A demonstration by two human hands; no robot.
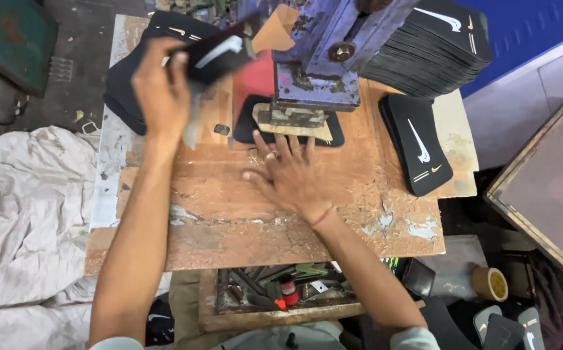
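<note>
Head view: wooden tray [211, 310] holds tools [275, 285]; left hand [159, 87] lifts black piece [220, 57].

One head-worn camera looks steeply down from close above the worn surface [281, 220]. It faces forward toward the blue press [323, 58] at the far edge.
</note>
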